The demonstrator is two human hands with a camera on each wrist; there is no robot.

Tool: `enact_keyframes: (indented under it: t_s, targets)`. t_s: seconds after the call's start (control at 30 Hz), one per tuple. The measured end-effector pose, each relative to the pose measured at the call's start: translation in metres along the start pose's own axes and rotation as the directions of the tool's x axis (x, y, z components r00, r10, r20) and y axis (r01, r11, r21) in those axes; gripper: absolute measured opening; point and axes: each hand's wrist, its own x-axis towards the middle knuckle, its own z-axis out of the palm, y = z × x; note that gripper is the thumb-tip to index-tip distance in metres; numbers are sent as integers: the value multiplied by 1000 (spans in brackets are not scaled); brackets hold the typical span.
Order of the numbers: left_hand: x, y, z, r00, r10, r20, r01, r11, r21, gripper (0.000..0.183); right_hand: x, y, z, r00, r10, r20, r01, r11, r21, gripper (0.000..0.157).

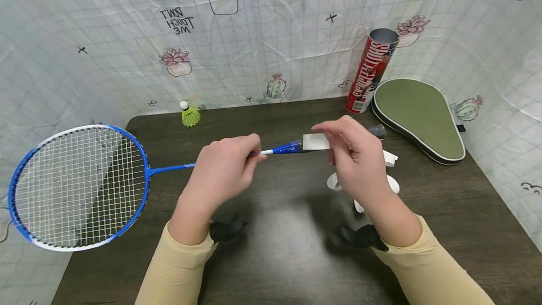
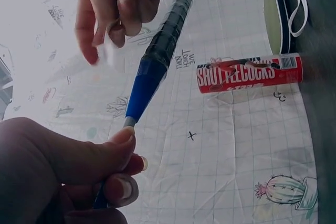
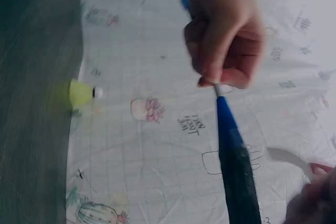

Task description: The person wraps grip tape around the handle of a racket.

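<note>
A blue-and-white badminton racket (image 1: 171, 168) is held sideways above the table, its strung head to the left. My left hand (image 1: 226, 166) grips its shaft, with the thumb along the pale collar just below the blue cone. The racket's dark handle (image 2: 166, 38) slants up past the left thumb in the left wrist view. Beside that handle, my right hand (image 1: 357, 154) pinches a white strip of grip tape (image 1: 315, 141), which overlaps the handle's front end in the head view. More of the white strip (image 1: 390, 158) loops behind and below the right hand.
A red shuttlecock tube (image 1: 372, 72) leans at the back right beside a green paddle-shaped case (image 1: 417, 116). One yellow shuttlecock (image 1: 190, 115) lies at the table's back left. Printed white cloth (image 1: 271, 32) walls in the dark table (image 1: 275, 248). Black straps (image 1: 228, 228) hang at both wrists.
</note>
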Motion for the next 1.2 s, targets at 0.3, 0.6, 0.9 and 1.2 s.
enact_keyframes:
  t_s: [0.3,0.6,0.9,1.2]
  targets:
    - [-1,2,7,1000,-5,-19,5,1000,14,22,-3,10,13,963,-268,-12,228,843,-487,6]
    - [-1,1,4,998,-13,-55,14,1000,13,20,-8,10,17,999,20,28,-15,985,-173,20]
    - [-2,-2,0,986,16,-166,-10,999,39,34,-6,13,20,913,372,168,-402,890,215,30]
    - [0,-2,5,965,130,-229,-94,982,163,42,-9,19,24,911,375,172,-410,781,471,27]
